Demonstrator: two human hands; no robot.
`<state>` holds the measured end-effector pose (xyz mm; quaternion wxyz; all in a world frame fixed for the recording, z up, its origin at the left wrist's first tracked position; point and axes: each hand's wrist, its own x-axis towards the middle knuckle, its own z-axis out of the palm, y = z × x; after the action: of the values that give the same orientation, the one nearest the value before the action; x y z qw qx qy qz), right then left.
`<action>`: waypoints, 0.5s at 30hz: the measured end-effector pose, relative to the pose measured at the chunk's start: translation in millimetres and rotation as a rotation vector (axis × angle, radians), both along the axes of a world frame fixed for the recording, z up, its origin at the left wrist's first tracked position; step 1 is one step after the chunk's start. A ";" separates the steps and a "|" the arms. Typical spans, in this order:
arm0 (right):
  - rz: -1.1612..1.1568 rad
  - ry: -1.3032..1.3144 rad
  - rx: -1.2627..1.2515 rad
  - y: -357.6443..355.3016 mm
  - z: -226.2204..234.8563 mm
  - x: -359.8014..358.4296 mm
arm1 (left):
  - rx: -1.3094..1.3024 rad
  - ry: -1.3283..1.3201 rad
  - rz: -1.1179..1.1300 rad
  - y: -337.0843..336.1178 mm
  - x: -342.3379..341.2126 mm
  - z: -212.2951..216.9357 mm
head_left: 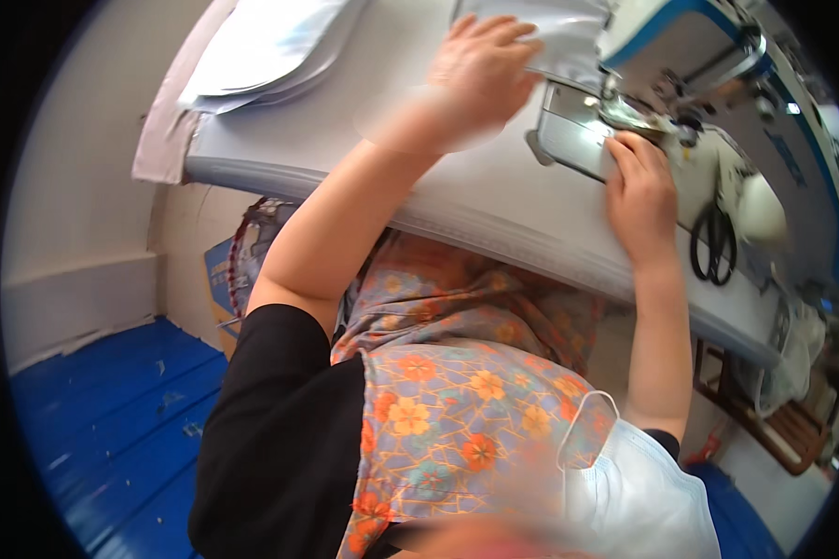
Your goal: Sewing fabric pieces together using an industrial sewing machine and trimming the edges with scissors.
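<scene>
A blue-and-white sewing machine (667, 37) stands at the upper right, its metal needle plate (569, 126) lit below the needle area. My left hand (485, 70) is over the table left of the machine, fingers stretched and somewhat apart, slightly blurred. Beside its fingertips lies a pale, shiny sheet (573, 37) that reaches toward the machine. My right hand (643, 191) rests at the right edge of the plate. Its fingers are bent and pressed together near the presser foot; anything between them is hidden.
Black-handled scissors (713, 244) lie on the table right of my right hand. A stack of white sheets (270, 51) sits at the far left. The table's grey front edge (522, 247) runs before my lap. A clear plastic bag (792, 363) hangs at the right.
</scene>
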<state>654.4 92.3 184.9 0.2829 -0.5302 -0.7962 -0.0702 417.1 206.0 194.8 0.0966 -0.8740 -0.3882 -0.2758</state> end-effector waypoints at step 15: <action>0.016 0.030 -0.057 -0.3 2.5 -1.1 | -0.537 -0.186 0.526 36.0 -260.8 49.4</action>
<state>653.3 92.0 187.4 0.2800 -0.5325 -0.7979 -0.0372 156.4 242.0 244.2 -0.1040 -0.7102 -0.6645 -0.2080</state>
